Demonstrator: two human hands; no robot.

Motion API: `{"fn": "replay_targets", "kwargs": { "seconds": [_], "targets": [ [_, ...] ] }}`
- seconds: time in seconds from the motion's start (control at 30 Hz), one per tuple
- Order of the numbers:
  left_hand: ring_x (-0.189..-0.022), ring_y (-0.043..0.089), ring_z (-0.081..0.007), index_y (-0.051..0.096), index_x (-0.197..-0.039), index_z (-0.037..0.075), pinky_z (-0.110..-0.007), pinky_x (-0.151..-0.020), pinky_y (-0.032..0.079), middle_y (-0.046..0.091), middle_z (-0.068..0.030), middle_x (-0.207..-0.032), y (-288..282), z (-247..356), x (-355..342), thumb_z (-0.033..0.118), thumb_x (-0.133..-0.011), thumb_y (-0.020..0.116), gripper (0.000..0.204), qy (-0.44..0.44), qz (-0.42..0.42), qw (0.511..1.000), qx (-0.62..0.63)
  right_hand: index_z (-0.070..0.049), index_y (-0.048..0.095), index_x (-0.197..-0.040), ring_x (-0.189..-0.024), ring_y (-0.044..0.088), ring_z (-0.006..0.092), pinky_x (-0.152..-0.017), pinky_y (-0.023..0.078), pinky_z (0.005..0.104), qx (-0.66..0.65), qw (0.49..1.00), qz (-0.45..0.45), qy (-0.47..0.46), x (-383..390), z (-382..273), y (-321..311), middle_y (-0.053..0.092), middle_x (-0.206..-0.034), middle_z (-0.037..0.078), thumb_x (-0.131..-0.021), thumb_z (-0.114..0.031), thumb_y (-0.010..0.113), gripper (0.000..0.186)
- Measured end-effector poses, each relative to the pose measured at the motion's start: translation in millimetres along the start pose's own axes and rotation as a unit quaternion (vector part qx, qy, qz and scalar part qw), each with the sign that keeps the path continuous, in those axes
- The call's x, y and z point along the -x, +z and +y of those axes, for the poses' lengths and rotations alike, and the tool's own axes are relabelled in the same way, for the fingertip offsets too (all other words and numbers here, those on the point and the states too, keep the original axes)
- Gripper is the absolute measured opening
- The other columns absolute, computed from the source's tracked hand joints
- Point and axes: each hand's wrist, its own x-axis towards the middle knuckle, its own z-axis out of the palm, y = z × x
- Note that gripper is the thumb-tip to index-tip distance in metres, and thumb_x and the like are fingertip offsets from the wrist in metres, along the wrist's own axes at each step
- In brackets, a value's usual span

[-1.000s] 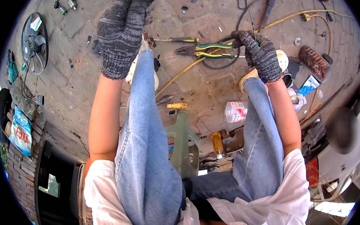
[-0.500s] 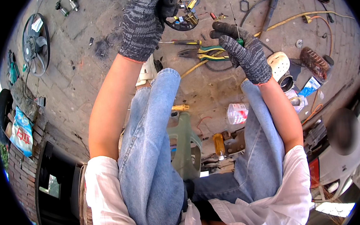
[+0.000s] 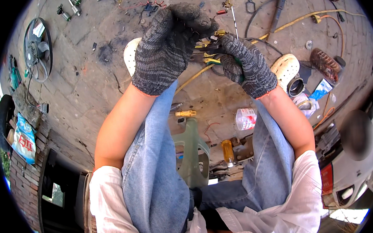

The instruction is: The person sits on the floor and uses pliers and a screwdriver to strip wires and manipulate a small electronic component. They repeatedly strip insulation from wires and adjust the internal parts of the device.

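My left hand (image 3: 166, 46), in a dark grey knitted glove, is closed around a small electronic assembly with yellow parts (image 3: 219, 33). Most of that piece is hidden by the fingers. Just to the right, my right hand (image 3: 251, 64), gloved the same way, grips a screwdriver (image 3: 234, 21) whose thin shaft points up and away. Its green handle is mostly covered by the glove. The two hands are close together, above pliers with yellow-green handles (image 3: 211, 59) on the ground, which they partly hide.
Cables and a yellow cord (image 3: 291, 24) run across the paved ground at right. An amber-handled screwdriver (image 3: 185, 113), a clear plastic tub (image 3: 245, 119) and a green stool (image 3: 192, 154) are between my legs. A round fan (image 3: 37, 50) lies far left.
My left hand has come nearer and to the right, bringing the electronic assembly beside my right hand. My right hand has shifted slightly left and nearer, still holding the screwdriver. My left foot has moved outward.
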Motion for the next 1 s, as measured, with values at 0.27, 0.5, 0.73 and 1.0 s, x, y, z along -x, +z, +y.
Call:
{"fn": "replay_targets", "kwargs": {
  "seconds": [0.27,0.5,0.73,1.0],
  "targets": [
    [-0.117,0.049,-0.0382,0.058,-0.085,-0.004,-0.048,-0.106,0.032,0.053,-0.0277,-0.119,8,8,7,0.030,-0.091,0.045,0.037,-0.024,-0.071,0.995,-0.068,-0.006,0.059,-0.114,-0.053,0.047,0.0053,-0.045,0.036,0.0208,-0.016,1.000,-0.009,-0.021,10,-12,1,0.057,-0.070,-0.001,-0.086,-0.025,0.065,0.034],
    [-0.115,0.051,-0.0372,0.058,-0.098,-0.002,-0.051,-0.104,0.036,0.056,-0.0230,-0.117,-3,13,16,0.031,-0.092,0.049,0.035,0.022,0.129,0.980,-0.153,-0.005,0.051,-0.122,-0.061,0.053,0.0059,-0.049,0.043,0.0203,0.064,0.986,0.084,-0.129,7,-10,0,0.059,-0.081,0.001,-0.087,-0.015,0.063,0.038],
    [-0.106,0.058,-0.0314,0.058,-0.110,-0.002,-0.044,-0.093,0.047,0.060,-0.0170,-0.111,-8,19,33,0.027,-0.090,0.059,0.036,-0.035,0.334,0.929,-0.155,-0.008,0.045,-0.130,-0.060,0.051,0.0060,-0.050,0.041,0.0196,0.110,0.962,0.102,-0.229,11,-10,-3,0.059,-0.086,0.001,-0.089,-0.011,0.059,0.043],
    [-0.121,0.046,-0.0262,0.042,-0.132,-0.001,-0.037,-0.103,0.037,0.048,-0.0163,-0.129,26,38,38,0.011,-0.082,0.067,0.057,0.233,0.230,0.673,-0.663,-0.010,0.042,-0.134,-0.062,0.049,0.0054,-0.053,0.041,0.0203,0.131,0.956,0.079,-0.251,3,-2,-6,0.057,-0.089,0.000,-0.090,-0.010,0.058,0.047]
  ]
}}
